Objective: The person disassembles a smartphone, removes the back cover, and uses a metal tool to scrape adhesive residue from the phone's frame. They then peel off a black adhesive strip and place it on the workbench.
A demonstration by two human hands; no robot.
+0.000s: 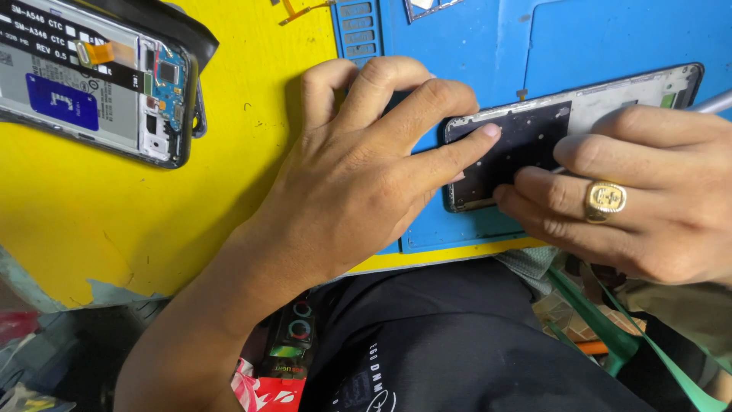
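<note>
Phone frame [610,99], stripped, on blue mat [610,38]. Left hand [366,175] pins its 9 o'clock end; right hand [656,191] fingers grip a tool [713,103]. Opened phone [99,76] at 10 o'clock on counter [114,206]. Reassembly pending.

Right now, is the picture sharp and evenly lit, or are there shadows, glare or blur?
Head view: bright, even light, no strong glare; the left hand casts a soft shadow on the yellow table top; the opened black phone frame and right hand look sharp; the dark area below the table edge is dim.
</note>
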